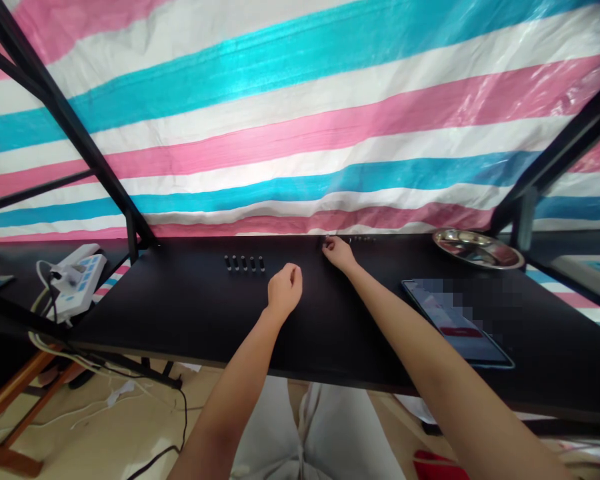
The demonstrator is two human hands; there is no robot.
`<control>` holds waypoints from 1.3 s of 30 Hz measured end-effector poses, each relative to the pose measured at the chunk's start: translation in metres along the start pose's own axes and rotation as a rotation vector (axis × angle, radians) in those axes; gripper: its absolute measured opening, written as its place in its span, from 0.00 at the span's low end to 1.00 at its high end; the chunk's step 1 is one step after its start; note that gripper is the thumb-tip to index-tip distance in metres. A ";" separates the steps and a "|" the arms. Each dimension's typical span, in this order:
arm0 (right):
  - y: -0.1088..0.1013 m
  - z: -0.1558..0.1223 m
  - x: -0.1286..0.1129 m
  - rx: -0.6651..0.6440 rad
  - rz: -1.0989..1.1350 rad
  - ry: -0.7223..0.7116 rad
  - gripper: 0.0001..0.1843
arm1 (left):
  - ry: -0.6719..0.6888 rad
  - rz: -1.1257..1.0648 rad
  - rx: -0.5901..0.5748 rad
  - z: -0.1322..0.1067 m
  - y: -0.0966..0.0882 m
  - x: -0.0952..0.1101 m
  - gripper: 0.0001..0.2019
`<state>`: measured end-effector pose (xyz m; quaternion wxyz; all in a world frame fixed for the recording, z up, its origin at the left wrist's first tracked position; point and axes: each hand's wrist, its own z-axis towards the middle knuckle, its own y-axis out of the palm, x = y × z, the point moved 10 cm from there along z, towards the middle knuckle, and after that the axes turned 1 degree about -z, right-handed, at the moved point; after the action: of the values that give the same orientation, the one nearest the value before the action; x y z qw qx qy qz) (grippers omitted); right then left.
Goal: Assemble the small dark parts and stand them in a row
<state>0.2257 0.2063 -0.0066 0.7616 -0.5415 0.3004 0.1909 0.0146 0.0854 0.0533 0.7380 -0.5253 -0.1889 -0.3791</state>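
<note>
My left hand hovers over or rests on the black table, its fingers curled closed; whatever lies inside them, if anything, is hidden. To its left stand or lie several small black cylinders with pale ends, spaced out in a row. My right hand reaches to the table's far edge, with its fingertips pinched together at something small and dark that I cannot make out. Just right of that hand, several tiny metallic pieces form a line along the back edge.
A round shiny metal tray sits at the back right of the black table. Nearer, a tablet lies beside my right forearm. White power strips with cables are at the left. A striped plastic sheet hangs behind, between black frame bars.
</note>
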 end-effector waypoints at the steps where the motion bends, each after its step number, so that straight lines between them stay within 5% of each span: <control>1: -0.002 -0.004 0.000 0.027 0.027 -0.010 0.21 | -0.012 -0.018 0.010 0.000 -0.001 -0.002 0.12; 5: -0.011 -0.019 0.004 0.116 0.151 -0.027 0.25 | -0.035 -0.130 0.073 0.002 -0.004 -0.007 0.10; 15: -0.022 -0.036 0.006 0.149 0.291 -0.093 0.21 | -0.201 -0.514 0.277 0.002 -0.022 -0.031 0.26; 21: -0.025 -0.040 -0.002 0.157 0.331 -0.147 0.19 | -0.414 -0.688 0.279 0.003 -0.012 -0.060 0.28; 29: -0.029 -0.045 -0.005 0.153 0.300 -0.153 0.19 | -0.475 -0.761 0.231 0.006 0.000 -0.066 0.35; 39: -0.038 -0.069 -0.024 0.148 0.348 -0.199 0.18 | -0.520 -0.868 0.229 0.003 0.000 -0.066 0.18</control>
<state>0.2139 0.1293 0.0198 0.7809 -0.4023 0.3259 0.3495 -0.0273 0.1122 0.0092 0.4943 -0.3913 -0.6070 -0.4839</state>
